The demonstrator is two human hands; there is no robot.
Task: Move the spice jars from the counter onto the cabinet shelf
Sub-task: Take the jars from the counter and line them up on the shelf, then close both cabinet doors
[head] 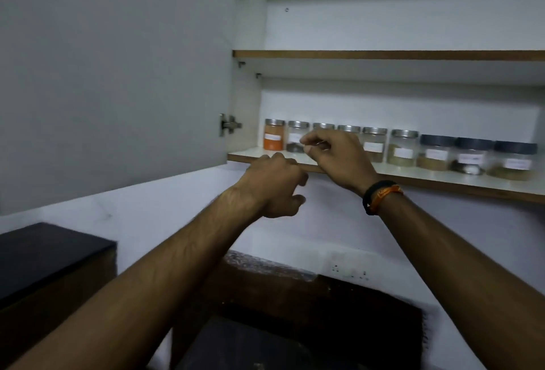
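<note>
Both forearms reach up from below. The left hand (275, 184) hangs just under the shelf (442, 181) edge, fingers loosely curled, holding nothing. The right hand (336, 157), wristband (380, 195) on its wrist, is raised before the row of jars (404, 148), fingertips pinched together; whether it grips anything, I cannot tell. Nine jars stand side by side on the shelf.

Lower cabinet shelf (427, 176): white top, brown front edge. Row of nine labelled clear spice jars (402, 147) along back wall, upright, close together; six silver-lidded at left, three dark-lidded at right. Leftmost jar (274, 135) holds orange powder.
</note>
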